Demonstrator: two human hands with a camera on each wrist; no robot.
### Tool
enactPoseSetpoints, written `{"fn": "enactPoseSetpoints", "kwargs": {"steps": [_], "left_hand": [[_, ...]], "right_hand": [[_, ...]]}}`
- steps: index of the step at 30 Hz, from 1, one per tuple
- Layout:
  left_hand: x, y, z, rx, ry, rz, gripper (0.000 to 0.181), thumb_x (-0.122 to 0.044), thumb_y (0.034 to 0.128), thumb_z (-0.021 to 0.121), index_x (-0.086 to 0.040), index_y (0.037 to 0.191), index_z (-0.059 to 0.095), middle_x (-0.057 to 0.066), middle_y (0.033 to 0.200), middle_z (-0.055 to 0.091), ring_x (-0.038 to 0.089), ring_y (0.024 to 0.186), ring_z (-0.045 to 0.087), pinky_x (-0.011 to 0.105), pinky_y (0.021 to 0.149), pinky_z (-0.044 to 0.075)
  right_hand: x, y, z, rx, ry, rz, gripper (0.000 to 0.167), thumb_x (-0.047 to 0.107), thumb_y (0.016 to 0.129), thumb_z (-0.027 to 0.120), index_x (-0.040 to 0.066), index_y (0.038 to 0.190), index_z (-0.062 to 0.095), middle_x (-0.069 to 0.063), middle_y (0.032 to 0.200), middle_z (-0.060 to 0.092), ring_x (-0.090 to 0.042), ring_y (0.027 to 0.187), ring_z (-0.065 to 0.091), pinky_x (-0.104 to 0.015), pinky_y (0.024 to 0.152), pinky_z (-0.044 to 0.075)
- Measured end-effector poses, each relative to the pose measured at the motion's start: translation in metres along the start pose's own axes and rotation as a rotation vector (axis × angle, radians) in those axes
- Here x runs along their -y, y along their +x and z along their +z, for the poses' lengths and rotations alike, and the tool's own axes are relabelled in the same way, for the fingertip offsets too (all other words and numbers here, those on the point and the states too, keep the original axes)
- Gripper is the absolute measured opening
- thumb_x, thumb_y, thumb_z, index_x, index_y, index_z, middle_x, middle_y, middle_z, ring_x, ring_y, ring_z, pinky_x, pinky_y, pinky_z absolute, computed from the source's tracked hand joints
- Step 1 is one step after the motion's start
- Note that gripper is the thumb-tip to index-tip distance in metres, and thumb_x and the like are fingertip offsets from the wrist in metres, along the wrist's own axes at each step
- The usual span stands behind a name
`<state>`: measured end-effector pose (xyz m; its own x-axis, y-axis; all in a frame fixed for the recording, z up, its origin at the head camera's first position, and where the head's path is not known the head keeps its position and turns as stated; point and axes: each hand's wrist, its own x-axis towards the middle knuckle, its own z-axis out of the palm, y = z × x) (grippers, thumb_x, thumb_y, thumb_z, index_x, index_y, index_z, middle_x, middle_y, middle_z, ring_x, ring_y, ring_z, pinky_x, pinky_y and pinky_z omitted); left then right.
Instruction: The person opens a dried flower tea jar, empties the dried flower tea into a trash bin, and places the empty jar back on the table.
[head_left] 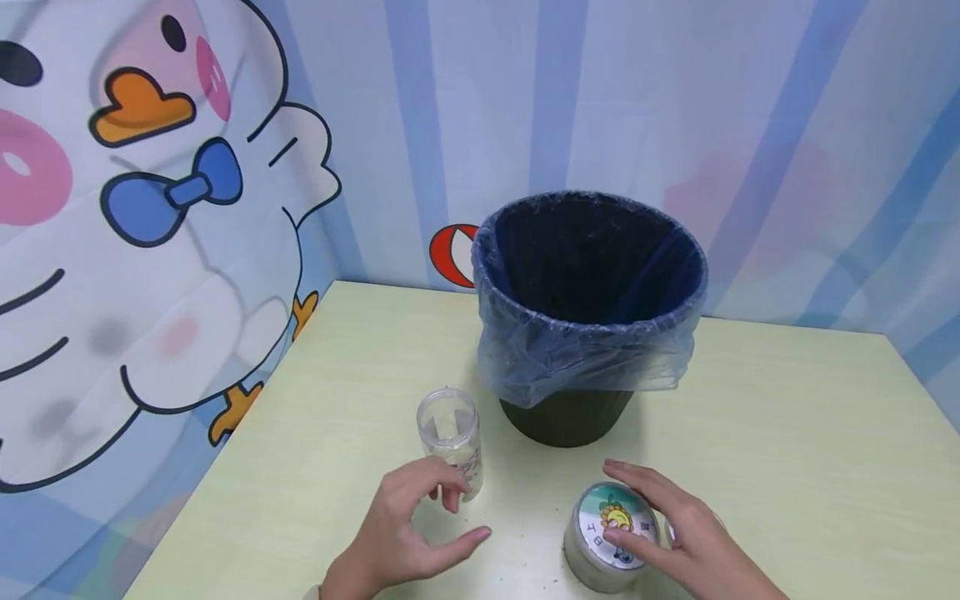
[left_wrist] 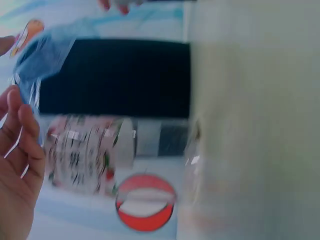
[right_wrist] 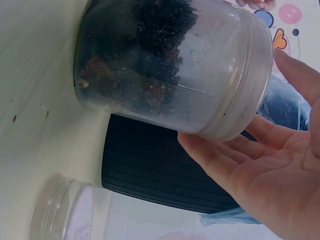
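A tall clear container [head_left: 448, 421] with pink printing [left_wrist: 82, 157] stands left of centre in the head view. My left hand [head_left: 408, 525] is just in front of it, thumb and fingers spread with nothing between them. On the right, a round jar [head_left: 588, 554] has a sunflower cartoon on its lid [head_left: 600, 508]. Dark stuff with reddish bits shows through the jar [right_wrist: 145, 65] in the right wrist view. My right hand [head_left: 686, 529] is around the lid, thumb over its top and fingers extended behind; whether they touch it I cannot tell.
A black bin [head_left: 570, 417] with a blue plastic liner stands behind both containers. Low on the table, partly hidden behind my right hand, lies a short clear round piece [right_wrist: 62, 212]. Dark specks dot the table [head_left: 315, 417]. A cartoon-printed cloth [head_left: 360, 125] hangs behind.
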<state>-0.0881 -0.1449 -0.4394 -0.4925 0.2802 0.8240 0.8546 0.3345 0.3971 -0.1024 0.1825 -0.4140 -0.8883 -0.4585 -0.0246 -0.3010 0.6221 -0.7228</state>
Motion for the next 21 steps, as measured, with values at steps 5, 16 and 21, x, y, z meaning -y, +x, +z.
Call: {"fn": "enactPoseSetpoints", "kwargs": {"steps": [5, 16, 21], "left_hand": [[-0.005, -0.004, 0.021, 0.182, -0.036, 0.033, 0.036, -0.029, 0.0801, 0.083, -0.011, 0.104, 0.063, -0.006, 0.084, 0.061, 0.004, 0.076, 0.059, 0.014, 0.073, 0.049], [-0.012, -0.001, 0.044, 0.404, -0.132, -0.235, 0.052, -0.028, 0.0876, 0.078, -0.018, 0.132, 0.053, -0.007, 0.116, 0.061, 0.008, 0.105, 0.061, 0.022, 0.085, 0.053], [-0.015, 0.003, 0.054, 0.454, -0.163, -0.364, 0.069, -0.028, 0.0869, 0.079, -0.021, 0.143, 0.04, -0.004, 0.132, 0.054, 0.014, 0.118, 0.057, 0.024, 0.091, 0.051]], "right_hand": [[-0.001, 0.0, 0.002, 0.031, 0.019, -0.018, 0.074, 0.051, 0.085, 0.075, 0.02, 0.146, 0.05, -0.008, 0.149, 0.048, -0.038, 0.133, 0.045, -0.055, 0.095, 0.048], [0.0, 0.0, 0.003, 0.046, 0.017, -0.036, 0.078, 0.051, 0.082, 0.078, 0.019, 0.147, 0.049, -0.009, 0.15, 0.046, -0.038, 0.133, 0.045, -0.056, 0.096, 0.047], [-0.002, 0.0, 0.006, 0.051, 0.011, -0.052, 0.079, 0.052, 0.082, 0.077, 0.018, 0.147, 0.049, -0.009, 0.149, 0.047, -0.036, 0.132, 0.047, -0.054, 0.096, 0.048]]}}
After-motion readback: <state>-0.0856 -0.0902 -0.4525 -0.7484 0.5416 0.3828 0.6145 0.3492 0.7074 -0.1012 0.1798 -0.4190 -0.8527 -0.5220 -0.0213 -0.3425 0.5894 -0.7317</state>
